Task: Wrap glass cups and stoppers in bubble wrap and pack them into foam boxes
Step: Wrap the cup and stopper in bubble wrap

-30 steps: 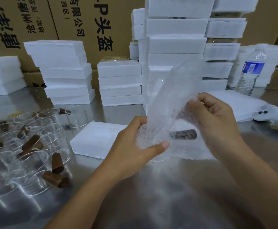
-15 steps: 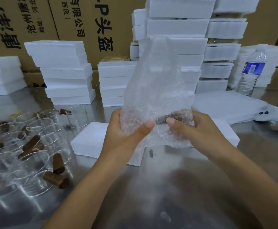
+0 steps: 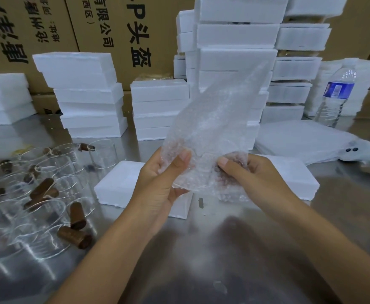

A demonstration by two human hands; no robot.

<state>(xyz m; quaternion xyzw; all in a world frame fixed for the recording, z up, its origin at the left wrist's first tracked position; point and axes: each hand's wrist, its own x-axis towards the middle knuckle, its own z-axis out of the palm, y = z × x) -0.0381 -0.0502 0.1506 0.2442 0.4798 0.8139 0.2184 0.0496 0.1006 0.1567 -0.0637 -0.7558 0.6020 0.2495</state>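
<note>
The free flap of the bubble wrap stood nearly upright half a second ago and now leans over to the right, while the bundle stays raised just above the flat foam box that lies on the steel table. The left hand pinches the wrap's lower left edge between thumb and curled fingers. The right hand grips the lower right the same way, where a brownish shape, probably a stopper, shows through the bubbles. Whether a cup is in there too is hard to tell. The step looks like the rolling-up of one item, partly done. The next move would call for folding that loose flap down over the bundle and keeping it tight, then lowering it into the foam box. The flap is long and springy, so it could unroll if either pinch slackens. Behind the foam box rise printed cardboard cartons, and in front of them stand foam stacks that crowd the far side. To the right of the foam box lie a pile of sheets, a water bottle behind that, and a white tool. To the left of the foam box wait the glass cups, bunched close together, with loose stoppers lying among them. Nothing blocks the way down to the box.
</note>
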